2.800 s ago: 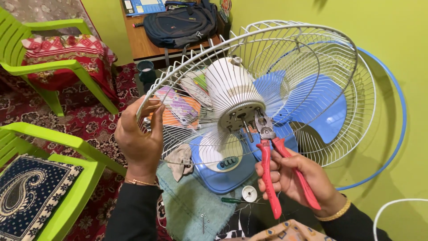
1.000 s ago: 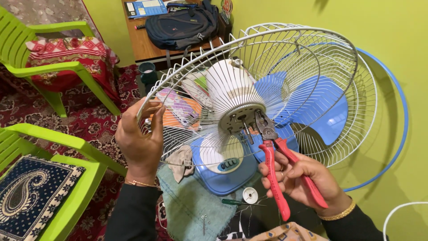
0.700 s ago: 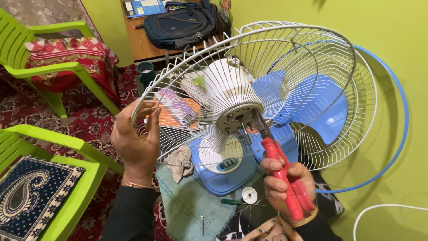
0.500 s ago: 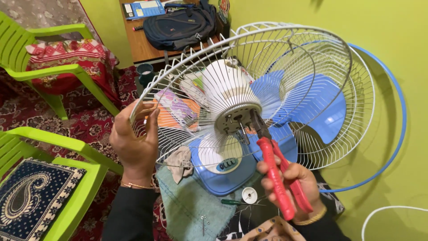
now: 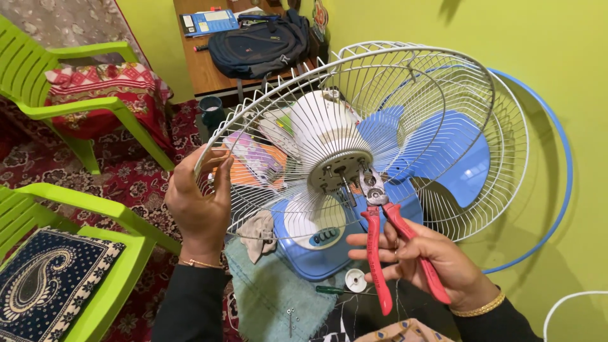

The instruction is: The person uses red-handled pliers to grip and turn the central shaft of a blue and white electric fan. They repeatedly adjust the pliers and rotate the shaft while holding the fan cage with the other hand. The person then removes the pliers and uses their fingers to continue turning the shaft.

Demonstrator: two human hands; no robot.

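Pliers (image 5: 396, 244) with red handles are sitting in the right hand (image 5: 430, 263), whose fingers are wrapping loosely around both handles, which are standing spread apart toward five and six o'clock; the metal nose is pointing up toward eleven o'clock and is touching the round hub plate (image 5: 339, 171) at the centre of the white wire fan guard (image 5: 411, 107). Whether the nose is gripping a nut there, the view is not showing. The left hand (image 5: 199, 206) is closing its fingers and thumb on the guard's outer rim at nine o'clock, holding the guard tilted. Behind the wires, the white motor housing (image 5: 323, 123) and blue fan blades (image 5: 456, 155) are showing through, and a blue ring (image 5: 567, 171) is leaning against the green wall at three o'clock. Below the hub, at six o'clock, the blue fan base (image 5: 316, 247) is resting on a green cloth (image 5: 272, 297), with a screwdriver (image 5: 335, 291) and a small white disc (image 5: 355, 279) just beside it. Green plastic chairs (image 5: 82, 111) are standing at nine and ten o'clock, and a dark backpack (image 5: 259, 44) is lying at twelve.
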